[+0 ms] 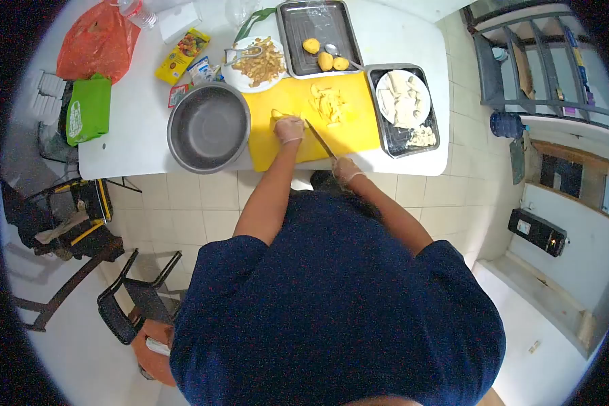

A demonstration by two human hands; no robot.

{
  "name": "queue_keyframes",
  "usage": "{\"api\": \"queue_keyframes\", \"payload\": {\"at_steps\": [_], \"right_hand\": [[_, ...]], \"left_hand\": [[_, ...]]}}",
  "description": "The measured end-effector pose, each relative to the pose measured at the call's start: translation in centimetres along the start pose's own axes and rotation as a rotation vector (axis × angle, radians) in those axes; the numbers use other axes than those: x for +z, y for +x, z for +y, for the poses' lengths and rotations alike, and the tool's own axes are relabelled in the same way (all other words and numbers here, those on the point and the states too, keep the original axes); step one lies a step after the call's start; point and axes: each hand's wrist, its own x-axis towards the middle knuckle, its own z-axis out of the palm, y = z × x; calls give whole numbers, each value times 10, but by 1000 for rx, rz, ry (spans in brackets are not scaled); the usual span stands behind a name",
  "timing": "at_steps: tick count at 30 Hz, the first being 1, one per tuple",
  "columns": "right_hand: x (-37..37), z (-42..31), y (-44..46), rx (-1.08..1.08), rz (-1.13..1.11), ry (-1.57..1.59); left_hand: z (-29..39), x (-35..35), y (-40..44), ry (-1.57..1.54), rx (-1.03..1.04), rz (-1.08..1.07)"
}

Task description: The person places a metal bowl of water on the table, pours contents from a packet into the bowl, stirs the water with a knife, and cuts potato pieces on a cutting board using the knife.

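A yellow cutting board lies at the table's front edge. On its left half my left hand, in a clear glove, is closed on a piece of potato, pressed to the board and partly covered by the fingers. My right hand, also gloved, grips the handle of a knife. The blade points up and left, its tip close to my left fingers. Pale yellow potato strips lie in a loose pile on the board, beyond the knife.
A grey bowl stands left of the board. Behind lie a plate of peels and a dark tray with peeled potatoes and a spoon. At right, another tray holds a plate of pale pieces.
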Motion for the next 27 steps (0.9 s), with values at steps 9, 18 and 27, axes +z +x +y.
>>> {"api": "queue_keyframes", "payload": {"at_steps": [9, 18, 27], "right_hand": [[-8, -15, -4, 243, 202, 210], [-48, -38, 9, 122, 43, -40], [-13, -11, 42, 100, 84, -8]], "left_hand": [[12, -12, -2, -321, -293, -23], [-11, 17, 0, -385, -148, -6], [-29, 60, 9, -14, -248, 30]]}}
